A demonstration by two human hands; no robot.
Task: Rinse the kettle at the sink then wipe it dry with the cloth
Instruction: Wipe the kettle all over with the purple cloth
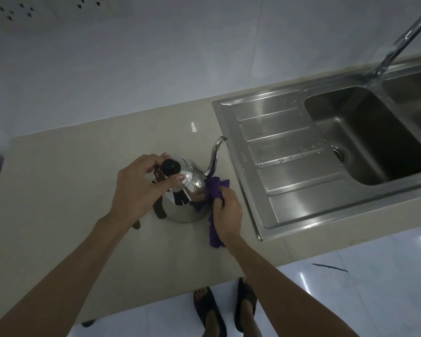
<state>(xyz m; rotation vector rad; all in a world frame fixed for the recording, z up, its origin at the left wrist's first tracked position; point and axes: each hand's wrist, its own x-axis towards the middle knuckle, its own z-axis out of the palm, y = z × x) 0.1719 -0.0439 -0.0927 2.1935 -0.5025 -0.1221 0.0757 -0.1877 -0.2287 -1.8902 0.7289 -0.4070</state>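
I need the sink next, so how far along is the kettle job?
Rinsing looks done: the steel kettle stands on the counter, away from the sink, where droplets lie on the drainboard. Wiping is in hand: the left hand steadies the lid while the right hand presses the purple cloth against the body near the spout. The rest of the body apparently remains.

— Where is the kettle (184,193)?
— Upright on the counter (58,190), just left of the sink (289,166), spout toward it.
— And the hands?
— The left hand (139,188) grips the lid by its black knob (171,167). The right hand (226,210) presses a purple cloth (215,188) against the kettle's side below the spout.
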